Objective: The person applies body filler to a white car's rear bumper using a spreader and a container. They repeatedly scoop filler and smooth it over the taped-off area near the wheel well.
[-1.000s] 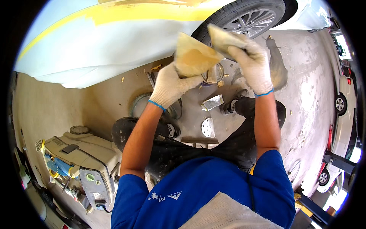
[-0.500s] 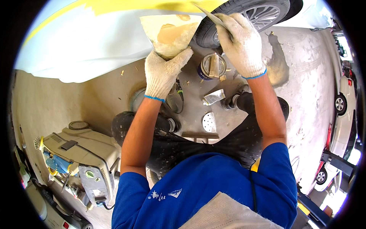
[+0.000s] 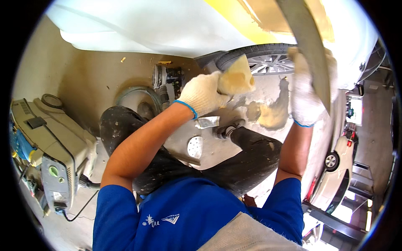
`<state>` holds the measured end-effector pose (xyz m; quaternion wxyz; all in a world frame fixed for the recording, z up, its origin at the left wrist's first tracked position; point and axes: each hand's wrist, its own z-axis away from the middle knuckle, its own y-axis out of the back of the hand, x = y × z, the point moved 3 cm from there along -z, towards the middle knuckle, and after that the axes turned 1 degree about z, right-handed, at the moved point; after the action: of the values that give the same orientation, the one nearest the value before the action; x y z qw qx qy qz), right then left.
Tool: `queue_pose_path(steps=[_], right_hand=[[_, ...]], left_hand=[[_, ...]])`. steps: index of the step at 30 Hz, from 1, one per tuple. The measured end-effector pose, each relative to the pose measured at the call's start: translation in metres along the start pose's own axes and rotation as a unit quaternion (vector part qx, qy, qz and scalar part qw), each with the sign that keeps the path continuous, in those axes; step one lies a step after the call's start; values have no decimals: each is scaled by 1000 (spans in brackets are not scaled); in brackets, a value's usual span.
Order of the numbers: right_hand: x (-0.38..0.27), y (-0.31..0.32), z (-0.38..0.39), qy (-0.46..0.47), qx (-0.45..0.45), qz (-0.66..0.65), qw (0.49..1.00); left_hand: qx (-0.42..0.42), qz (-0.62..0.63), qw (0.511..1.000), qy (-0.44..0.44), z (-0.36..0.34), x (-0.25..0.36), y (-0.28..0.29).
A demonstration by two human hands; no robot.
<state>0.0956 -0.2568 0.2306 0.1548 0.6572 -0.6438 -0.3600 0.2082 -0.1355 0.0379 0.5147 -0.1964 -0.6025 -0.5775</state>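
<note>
My left hand (image 3: 203, 95), in a white knit glove, is closed round a putty-smeared plate (image 3: 237, 79) with tan filler on its face. My gloved right hand (image 3: 306, 94) is raised at the right, gripping a long grey putty spreader (image 3: 310, 46) that looms edge-on close to the view. Its fingers are partly hidden behind the spreader. Beyond it is the car's body panel (image 3: 125, 23), where yellow paint (image 3: 232, 19) and a tan filler patch (image 3: 268, 16) lie above the wheel (image 3: 270, 58). Whether the spreader touches the panel, I cannot tell.
A sander (image 3: 169, 77) with a hose lies on the floor near my left foot. Between my legs are a crumpled tube (image 3: 207, 121) and a perforated white disc (image 3: 194, 147). A boxy dust extractor (image 3: 50, 138) stands at the left; another car (image 3: 333, 180) is at the right.
The view has swung right along the car. My right hand with the spreader has moved right, up by the filler patch; my left hand has lowered and turned the plate.
</note>
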Motion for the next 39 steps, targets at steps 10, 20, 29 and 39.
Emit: queue_pose_path(steps=[10, 20, 29, 39], right_hand=[[-12, -83, -46, 218, 46, 33, 974], [5, -104, -51, 152, 68, 6, 986], [10, -92, -46, 253, 47, 93, 962], [45, -68, -10, 222, 17, 144, 964]], left_hand=[[-7, -81, 995, -66, -5, -5, -14], [7, -71, 994, -87, -6, -9, -18], [-2, -77, 993, -88, -3, -6, -15], [-6, -70, 993, -92, -3, -3, -21]])
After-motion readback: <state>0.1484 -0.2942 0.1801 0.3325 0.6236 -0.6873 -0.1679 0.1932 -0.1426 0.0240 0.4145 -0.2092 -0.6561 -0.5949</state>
